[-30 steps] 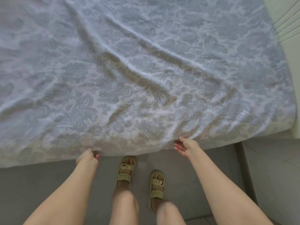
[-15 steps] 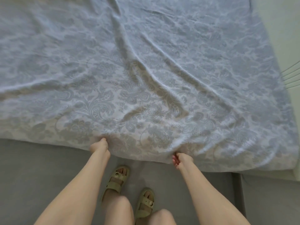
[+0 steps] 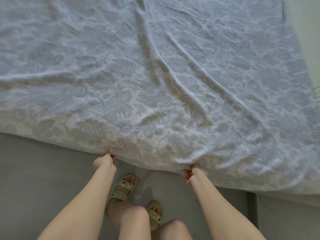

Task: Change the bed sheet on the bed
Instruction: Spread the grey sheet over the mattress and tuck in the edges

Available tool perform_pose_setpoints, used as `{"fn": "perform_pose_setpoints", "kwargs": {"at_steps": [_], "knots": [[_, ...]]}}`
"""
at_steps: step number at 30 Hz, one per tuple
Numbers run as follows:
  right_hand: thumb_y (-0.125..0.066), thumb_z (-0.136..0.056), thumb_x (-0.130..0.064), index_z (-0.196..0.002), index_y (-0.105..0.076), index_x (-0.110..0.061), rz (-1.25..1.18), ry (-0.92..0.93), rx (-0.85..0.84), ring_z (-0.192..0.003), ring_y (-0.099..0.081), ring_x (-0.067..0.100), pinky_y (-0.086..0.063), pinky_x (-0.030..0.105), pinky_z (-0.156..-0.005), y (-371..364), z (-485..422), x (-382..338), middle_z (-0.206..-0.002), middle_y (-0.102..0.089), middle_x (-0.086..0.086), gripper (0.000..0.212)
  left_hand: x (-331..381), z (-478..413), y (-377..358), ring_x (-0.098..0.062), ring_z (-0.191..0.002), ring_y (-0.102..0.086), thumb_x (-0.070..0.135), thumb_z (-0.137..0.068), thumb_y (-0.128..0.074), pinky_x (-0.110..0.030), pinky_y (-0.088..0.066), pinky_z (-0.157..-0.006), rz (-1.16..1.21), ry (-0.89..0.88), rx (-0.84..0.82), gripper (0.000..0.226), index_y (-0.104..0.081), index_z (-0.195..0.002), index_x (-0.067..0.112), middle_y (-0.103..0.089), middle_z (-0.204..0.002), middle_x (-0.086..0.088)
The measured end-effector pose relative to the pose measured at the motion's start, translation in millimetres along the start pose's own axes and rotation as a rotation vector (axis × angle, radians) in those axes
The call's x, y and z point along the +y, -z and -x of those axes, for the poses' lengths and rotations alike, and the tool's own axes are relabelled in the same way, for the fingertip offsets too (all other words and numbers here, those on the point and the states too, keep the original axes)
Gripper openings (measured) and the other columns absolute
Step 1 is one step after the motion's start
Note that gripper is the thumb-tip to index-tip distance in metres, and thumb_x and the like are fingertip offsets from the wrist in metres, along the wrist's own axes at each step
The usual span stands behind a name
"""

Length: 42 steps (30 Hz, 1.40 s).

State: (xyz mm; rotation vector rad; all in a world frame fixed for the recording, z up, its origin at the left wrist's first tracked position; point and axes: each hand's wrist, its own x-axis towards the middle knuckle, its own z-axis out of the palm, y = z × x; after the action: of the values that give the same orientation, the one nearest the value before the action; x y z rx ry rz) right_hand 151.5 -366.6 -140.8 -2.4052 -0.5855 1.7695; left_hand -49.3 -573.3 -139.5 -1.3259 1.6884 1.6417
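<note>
A pale blue-grey bed sheet [image 3: 155,80] with a floral paisley pattern lies spread over the bed, with long creases running from the near edge toward the far middle. My left hand [image 3: 103,160] grips the sheet's near hem, fingers curled under the cloth. Further right along the same hem my right hand [image 3: 191,174] also pinches the edge, its fingertips partly hidden by fabric. The hem between the two hands hangs over the bed's near side.
Grey floor [image 3: 34,170] runs along the near side of the bed. My feet in pale green sandals [image 3: 123,187] stand close to the bed edge. A light wall [image 3: 308,32] borders the bed on the right.
Both hands have shifted left along the hem and kept hold of it. The view moved left and the creases now fan out from the hands.
</note>
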Motion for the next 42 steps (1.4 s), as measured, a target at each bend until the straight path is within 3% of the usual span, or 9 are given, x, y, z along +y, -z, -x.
{"fn": "perform_pose_setpoints", "kwargs": {"at_steps": [5,11,16,23,26,31,34,37,42], "knots": [[-0.061,-0.092,-0.023,-0.069,-0.050,-0.004,0.195,0.111,0.112,-0.019,-0.037,0.009,-0.030,0.011,-0.029,16,-4,11,-0.030,-0.047,0.004,0.032,-3,-4,16,-0.025,-0.079,-0.060,0.020,-0.092,-0.059,-0.040,-0.051,-0.085,-0.276,-0.145,0.022,0.025,-0.064,-0.077,0.000,-0.065,-0.082,-0.014],[-0.053,-0.088,-0.014,-0.081,-0.060,-0.002,0.790,0.324,0.293,-0.056,-0.054,0.020,-0.036,0.022,-0.048,38,51,12,-0.072,-0.065,0.009,0.016,9,10,42,-0.031,-0.061,-0.048,0.009,-0.091,-0.045,-0.034,-0.038,-0.056,-0.791,-0.484,-0.021,0.031,-0.044,-0.061,0.003,-0.050,-0.064,-0.016],[-0.047,-0.088,-0.015,-0.075,-0.053,-0.012,1.353,0.417,0.283,-0.064,-0.052,0.016,-0.037,0.022,-0.053,37,84,-5,-0.074,-0.058,0.002,0.015,23,12,71,-0.024,-0.048,-0.035,0.013,-0.087,-0.052,-0.028,-0.022,-0.046,-1.006,-0.676,-0.018,0.037,-0.039,-0.054,0.005,-0.040,-0.051,-0.010],[-0.043,-0.091,-0.011,-0.092,-0.061,-0.015,1.710,0.432,0.313,-0.081,-0.061,0.013,-0.043,0.023,-0.064,37,82,0,-0.092,-0.066,-0.001,0.019,15,8,81,-0.023,-0.052,-0.036,0.018,-0.093,-0.052,-0.029,-0.024,-0.049,-1.070,-0.444,-0.051,0.036,-0.040,-0.060,0.006,-0.039,-0.058,-0.009],[-0.044,-0.092,-0.007,-0.101,-0.063,-0.014,1.859,0.513,0.296,-0.090,-0.063,0.014,-0.047,0.022,-0.067,17,98,-11,-0.104,-0.067,0.000,0.023,36,5,82,-0.032,-0.073,-0.056,0.032,-0.095,-0.048,-0.031,-0.036,-0.058,-1.111,-0.335,-0.054,0.042,-0.062,-0.088,-0.007,-0.061,-0.083,-0.020],[-0.044,-0.097,-0.027,-0.087,-0.054,-0.015,1.835,0.796,0.155,-0.074,-0.061,0.016,-0.037,0.020,-0.051,-66,150,-43,-0.085,-0.064,0.000,0.018,99,10,94,-0.038,-0.088,-0.055,0.031,-0.096,-0.048,-0.039,-0.043,-0.074,-0.872,-0.301,0.092,0.046,-0.055,-0.100,-0.014,-0.059,-0.099,-0.026],[-0.040,-0.098,-0.041,-0.068,-0.041,-0.014,1.818,0.997,0.084,-0.053,-0.042,0.014,-0.028,0.022,-0.045,-133,200,-51,-0.065,-0.047,-0.001,0.041,146,2,103,-0.044,-0.107,-0.054,0.028,-0.096,-0.048,-0.044,-0.044,-0.085,-0.713,-0.308,0.168,0.049,-0.052,-0.114,-0.017,-0.056,-0.117,-0.033],[-0.038,-0.098,-0.048,-0.060,-0.028,-0.017,1.807,1.147,-0.017,-0.047,-0.030,0.014,-0.021,0.023,-0.044,-204,243,-39,-0.058,-0.034,-0.002,0.050,197,-16,117,-0.043,-0.109,-0.054,0.028,-0.097,-0.047,-0.044,-0.043,-0.083,-0.578,-0.276,0.195,0.048,-0.051,-0.118,-0.015,-0.055,-0.120,-0.031],[-0.036,-0.096,-0.056,-0.063,-0.034,-0.016,1.852,1.344,-0.090,-0.046,-0.030,0.013,-0.021,0.026,-0.043,-318,306,6,-0.056,-0.036,-0.003,0.051,284,-73,153,-0.041,-0.095,-0.061,0.037,-0.095,-0.047,-0.043,-0.051,-0.082,-0.463,-0.254,0.174,0.051,-0.057,-0.106,-0.011,-0.062,-0.108,-0.027]]}}
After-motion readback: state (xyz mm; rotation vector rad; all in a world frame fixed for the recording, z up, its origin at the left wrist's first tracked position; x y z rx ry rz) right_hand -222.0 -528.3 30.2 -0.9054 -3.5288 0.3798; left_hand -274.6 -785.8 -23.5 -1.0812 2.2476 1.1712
